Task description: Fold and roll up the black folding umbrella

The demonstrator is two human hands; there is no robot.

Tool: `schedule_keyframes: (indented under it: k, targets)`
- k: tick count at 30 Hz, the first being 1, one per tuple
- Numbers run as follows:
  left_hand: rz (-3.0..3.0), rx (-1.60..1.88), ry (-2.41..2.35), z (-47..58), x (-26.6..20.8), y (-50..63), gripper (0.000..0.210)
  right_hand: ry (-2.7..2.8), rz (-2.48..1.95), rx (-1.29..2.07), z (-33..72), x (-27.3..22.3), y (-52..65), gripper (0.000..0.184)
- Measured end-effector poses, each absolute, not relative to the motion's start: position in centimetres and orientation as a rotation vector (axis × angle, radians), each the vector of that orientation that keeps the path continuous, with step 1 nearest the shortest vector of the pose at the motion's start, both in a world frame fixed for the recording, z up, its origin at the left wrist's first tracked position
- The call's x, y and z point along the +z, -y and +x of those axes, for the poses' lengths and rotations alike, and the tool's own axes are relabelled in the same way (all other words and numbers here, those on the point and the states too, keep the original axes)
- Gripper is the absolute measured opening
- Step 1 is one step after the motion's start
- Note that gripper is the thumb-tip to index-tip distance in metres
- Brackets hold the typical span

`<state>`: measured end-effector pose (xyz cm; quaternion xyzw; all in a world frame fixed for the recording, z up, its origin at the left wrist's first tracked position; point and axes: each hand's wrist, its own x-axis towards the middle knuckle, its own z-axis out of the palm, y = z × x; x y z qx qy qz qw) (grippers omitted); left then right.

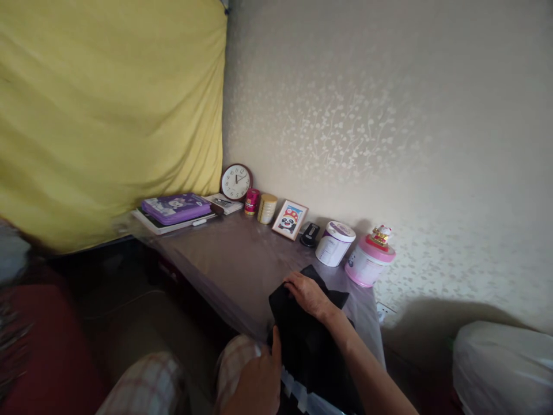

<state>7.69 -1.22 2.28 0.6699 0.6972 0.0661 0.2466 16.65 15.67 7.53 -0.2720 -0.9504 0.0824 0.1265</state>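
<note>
A black cloth (pixel 311 357), perhaps a bag, is bunched at the near end of the table, with pointed folds at its top. Across its upper part lies my right hand (pixel 309 295), its fingers curled over the cloth's far left edge. Low on the cloth's left side is my left hand (pixel 259 380), with one finger pointing up along the edge and the others folded out of sight against it. A pale, shiny plastic strip (pixel 298 389) shows below the cloth. Whatever may be inside or under the cloth is hidden.
Along the wall stand a clock (pixel 236 182), a pink can (pixel 251 202), a yellowish jar (pixel 267 208), a panda picture frame (pixel 290 219), a black object (pixel 310 235), a white tub (pixel 336 244) and a pink-lidded tub (pixel 370 259). A purple case (pixel 176 208) lies at the table's (pixel 224 259) far left.
</note>
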Motion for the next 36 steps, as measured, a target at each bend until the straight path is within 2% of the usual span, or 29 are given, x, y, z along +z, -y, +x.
schedule_keyframes:
  k: [5, 9, 14, 18, 22, 25, 32, 36]
  targets:
    - [1.779, 0.394, -1.871, 7.2, 0.2, 1.2, 0.074, 2.778, -0.904, 0.254, 16.8, 6.3, -16.1, 0.017]
    - [1.788, 0.519, -1.877, 7.2, -0.7, 1.4, 0.083, 2.761, -0.924, 0.324, 17.4, 5.8, -16.0, 0.017]
    - [1.889, 0.444, -1.822, 7.2, 0.3, 1.5, 0.074, 2.715, -0.865, 0.416, 17.6, 5.3, -15.7, 0.016]
    - [1.950, 0.457, -1.786, 7.0, -0.2, 1.3, 0.074, 2.554, -0.836, 0.550, 18.6, 6.2, -14.9, 0.027]
    - [1.994, 0.512, -1.794, 6.8, -0.8, 1.1, 0.077, 2.511, -0.927, 0.469, 21.7, 7.3, -13.8, 0.013]
    - [1.999, 0.508, -1.801, 6.7, -0.9, 0.9, 0.081, 2.666, -0.888, 0.462, 23.9, 7.0, -13.0, 0.010]
    - [1.963, 0.475, -1.776, 6.8, -1.6, 0.6, 0.083, 2.718, -0.875, 0.365, 25.2, 4.6, -14.0, 0.026]
    - [1.935, 0.442, -1.828, 7.0, -1.3, 0.7, 0.083, 2.719, -1.120, 0.149, 24.9, 4.3, -16.0, 0.032]
